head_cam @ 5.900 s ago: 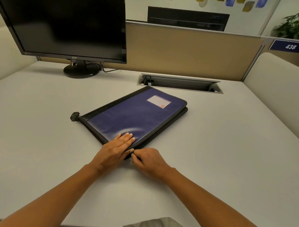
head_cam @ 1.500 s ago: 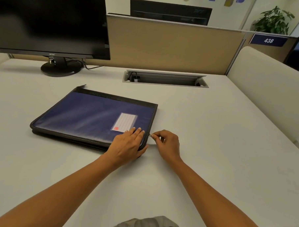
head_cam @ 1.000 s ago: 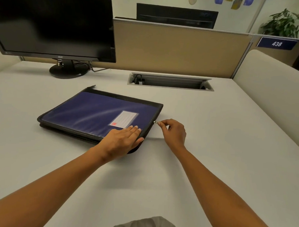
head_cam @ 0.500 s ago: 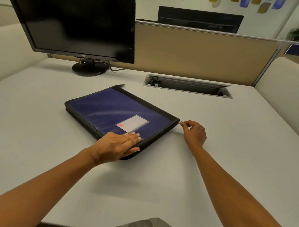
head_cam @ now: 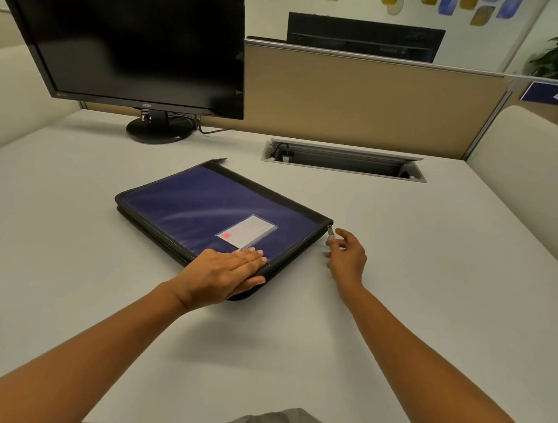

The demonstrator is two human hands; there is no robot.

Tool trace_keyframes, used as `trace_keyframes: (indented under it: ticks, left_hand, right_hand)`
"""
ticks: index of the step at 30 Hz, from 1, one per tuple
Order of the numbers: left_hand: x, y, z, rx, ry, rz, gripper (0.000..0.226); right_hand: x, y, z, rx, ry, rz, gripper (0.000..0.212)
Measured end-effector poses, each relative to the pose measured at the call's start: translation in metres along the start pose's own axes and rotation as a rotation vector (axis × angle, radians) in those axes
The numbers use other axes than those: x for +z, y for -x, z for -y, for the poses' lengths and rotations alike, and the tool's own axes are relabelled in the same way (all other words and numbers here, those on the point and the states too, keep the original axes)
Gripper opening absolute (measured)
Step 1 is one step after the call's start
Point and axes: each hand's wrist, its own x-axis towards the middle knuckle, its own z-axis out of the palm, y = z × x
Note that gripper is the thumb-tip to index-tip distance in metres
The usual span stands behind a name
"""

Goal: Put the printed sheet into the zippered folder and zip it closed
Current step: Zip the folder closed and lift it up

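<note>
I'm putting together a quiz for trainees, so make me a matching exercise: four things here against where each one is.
1 left hand
2 right hand
3 black flat-screen monitor
4 silver metal zipper pull

A rear left of white desk
B right corner of blue zippered folder
C flat on the folder's cover
D beside the folder, not on it

Pairs: 1-C, 2-D, 3-A, 4-B

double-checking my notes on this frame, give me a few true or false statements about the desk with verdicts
1. The left hand lies flat on the blue folder. True.
2. The monitor shows a bright picture. False: its screen is dark.
3. The zipper pull sits at the folder's corner beside the right hand. True.
4. A printed sheet lies next to the folder. False: no loose sheet shows on the desk.
</note>
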Motion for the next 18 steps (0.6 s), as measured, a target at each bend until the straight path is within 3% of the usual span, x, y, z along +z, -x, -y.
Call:
trace_keyframes:
  ticks: [6, 10, 12, 18]
  left_hand:
    - [0.01, -0.023, -0.012, -0.083, 0.001, -0.026, 0.062]
    - [0.018, -0.04, -0.02, -0.136, -0.014, -0.013, 0.05]
    - [0.022, -0.043, -0.024, -0.136, -0.008, 0.018, 0.033]
    - [0.028, -0.037, -0.015, -0.136, 0.217, 0.191, 0.046]
  right_hand:
    - [0.014, 0.042, -0.001, 0.187, -0.219, 0.165, 0.02]
    - [0.017, 0.058, 0.006, 0.386, -0.527, 0.375, 0.038]
    - [0.017, 0.058, 0.008, 0.402, -0.598, 0.393, 0.037]
    - [0.011, 0.05, 0.008, 0.304, -0.497, 0.342, 0.019]
